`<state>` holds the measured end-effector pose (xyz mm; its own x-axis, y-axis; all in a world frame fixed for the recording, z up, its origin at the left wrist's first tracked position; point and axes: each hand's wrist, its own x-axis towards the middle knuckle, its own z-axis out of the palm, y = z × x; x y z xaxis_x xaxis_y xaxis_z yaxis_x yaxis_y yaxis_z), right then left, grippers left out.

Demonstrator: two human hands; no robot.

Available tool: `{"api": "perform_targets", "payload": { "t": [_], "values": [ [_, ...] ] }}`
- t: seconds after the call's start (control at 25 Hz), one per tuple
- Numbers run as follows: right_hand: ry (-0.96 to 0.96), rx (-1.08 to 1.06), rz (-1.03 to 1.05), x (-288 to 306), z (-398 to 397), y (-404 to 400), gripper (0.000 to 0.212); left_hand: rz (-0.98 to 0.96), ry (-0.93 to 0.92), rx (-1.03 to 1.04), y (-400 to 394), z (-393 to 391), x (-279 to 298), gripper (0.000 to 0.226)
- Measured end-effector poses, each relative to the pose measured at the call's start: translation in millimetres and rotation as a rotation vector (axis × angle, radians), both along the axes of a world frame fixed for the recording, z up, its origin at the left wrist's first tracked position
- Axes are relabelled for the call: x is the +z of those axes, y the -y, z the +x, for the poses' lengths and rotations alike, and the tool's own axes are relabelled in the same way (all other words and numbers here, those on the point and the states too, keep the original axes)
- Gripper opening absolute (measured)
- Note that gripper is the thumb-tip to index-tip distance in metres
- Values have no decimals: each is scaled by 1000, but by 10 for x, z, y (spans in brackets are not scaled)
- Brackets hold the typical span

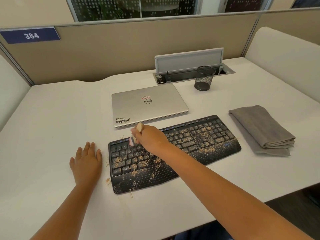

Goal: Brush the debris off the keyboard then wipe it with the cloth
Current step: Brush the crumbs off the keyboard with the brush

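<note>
Right hand (149, 137) grips a brush (136, 134) over the dusty keyboard's (190, 146) left keys. Left hand (87, 161) lies flat, fingers straight, on the worktop (52, 127).

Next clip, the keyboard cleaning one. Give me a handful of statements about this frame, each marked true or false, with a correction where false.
1. The right hand grips a small wooden-handled brush over the left end of the black keyboard. True.
2. The folded grey cloth lies on the keyboard. False: it lies on the white desk, to the right of the keyboard.
3. The left hand rests flat on the desk, left of the keyboard. True.
4. The silver laptop stands open. False: its lid is closed.
5. Tan crumbs remain scattered on the keys and palm rest. True.
</note>
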<state>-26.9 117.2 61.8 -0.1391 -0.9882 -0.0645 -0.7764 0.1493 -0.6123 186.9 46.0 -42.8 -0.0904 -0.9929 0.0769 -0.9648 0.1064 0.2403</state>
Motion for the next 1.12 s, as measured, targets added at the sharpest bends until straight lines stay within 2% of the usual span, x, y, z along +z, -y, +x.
{"api": "perform_targets", "payload": {
  "t": [0.12,0.28,0.44,0.6,0.76,0.96,1.12],
  "values": [
    [-3,-31,-24,69,-14,28,51,-3,-4,1,-5,-9,10,49],
    [136,29,32,89,78,57,45,-10,-27,2,0,-1,20,48],
    [-32,-22,26,60,50,57,50,-10,-30,-2,6,5,20,48],
    [27,23,-17,172,139,88,45,-4,-36,3,8,8,23,48],
    [-123,60,3,137,205,119,41,-5,-44,6,16,7,27,48],
    [-100,40,-34,155,243,203,41,-8,-48,11,24,5,29,48],
    [-183,60,-12,144,269,216,40,-7,-46,6,29,15,29,49]
  ]
}}
